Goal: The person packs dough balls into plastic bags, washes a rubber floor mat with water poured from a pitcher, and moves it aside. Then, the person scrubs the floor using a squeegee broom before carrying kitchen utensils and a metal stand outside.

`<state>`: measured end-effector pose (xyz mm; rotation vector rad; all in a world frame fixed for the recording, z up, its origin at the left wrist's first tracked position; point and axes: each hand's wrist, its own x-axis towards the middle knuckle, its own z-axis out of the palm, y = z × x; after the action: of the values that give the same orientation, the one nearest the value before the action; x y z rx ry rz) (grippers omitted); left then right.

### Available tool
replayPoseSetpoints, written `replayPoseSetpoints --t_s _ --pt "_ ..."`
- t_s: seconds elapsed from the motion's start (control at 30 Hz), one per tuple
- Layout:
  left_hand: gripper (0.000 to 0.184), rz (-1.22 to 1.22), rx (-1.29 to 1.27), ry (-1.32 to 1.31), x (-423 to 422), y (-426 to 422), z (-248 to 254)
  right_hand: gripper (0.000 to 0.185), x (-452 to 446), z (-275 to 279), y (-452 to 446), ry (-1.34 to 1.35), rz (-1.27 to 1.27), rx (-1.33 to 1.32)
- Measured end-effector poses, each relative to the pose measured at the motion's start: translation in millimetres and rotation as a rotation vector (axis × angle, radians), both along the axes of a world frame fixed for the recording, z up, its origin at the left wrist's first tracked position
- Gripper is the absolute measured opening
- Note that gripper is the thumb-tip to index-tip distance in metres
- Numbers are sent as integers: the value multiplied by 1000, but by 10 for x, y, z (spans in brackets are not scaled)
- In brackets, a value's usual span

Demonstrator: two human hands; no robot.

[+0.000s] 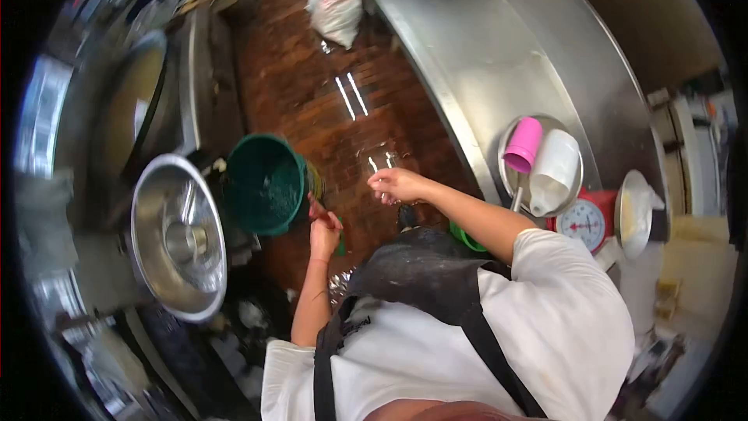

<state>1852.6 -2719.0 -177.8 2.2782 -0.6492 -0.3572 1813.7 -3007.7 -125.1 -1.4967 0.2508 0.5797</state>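
My left hand point(324, 232) is closed beside the green bucket point(290, 156), at its near right side. A reddish-brown piece point(315, 206) shows at the fingertips, but I cannot make out what it is. The bucket is tilted in view, with clear, rippled water point(273, 193) inside. My right hand point(396, 185) is out in front of me above the wet floor, apart from the bucket. Its fingers are curled and pressed together; whatever is in them, if anything, is too small to name.
A large steel bowl point(148, 253) with a metal piece inside stands left. On the right, a steel counter point(483, 54) bears a bowl with a pink cup point(523, 143) and white bottle point(557, 168), near a red scale point(583, 222). A white bag point(336, 12) lies on the wet floor point(304, 78).
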Motion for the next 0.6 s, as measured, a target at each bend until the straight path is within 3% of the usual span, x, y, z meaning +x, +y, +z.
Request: replayPoseSetpoints --t_s 0.13,0.17,0.3,0.4,0.43,0.53,0.6 --pt "18 -152 -174 195 270 -746 -69 31 26 309 -409 38 -120 -17" --pt "19 -196 -227 224 343 -904 -41 32 -8 169 -448 16 -146 -19" --pt "20 -381 -366 353 709 -1495 362 32 -358 246 -687 45 -244 -56" --pt "19 -502 -388 354 963 -1763 321 36 -715 142 -745 111 -409 0" --pt "18 -552 -285 368 992 -1878 481 44 -834 66 -740 122 -465 10" --pt "15 -785 -383 429 1001 -2195 497 68 -1064 338 -483 -27 -595 -351" --pt "14 -860 -109 704 960 -2393 409 74 -1010 646 -175 -322 -755 -738"
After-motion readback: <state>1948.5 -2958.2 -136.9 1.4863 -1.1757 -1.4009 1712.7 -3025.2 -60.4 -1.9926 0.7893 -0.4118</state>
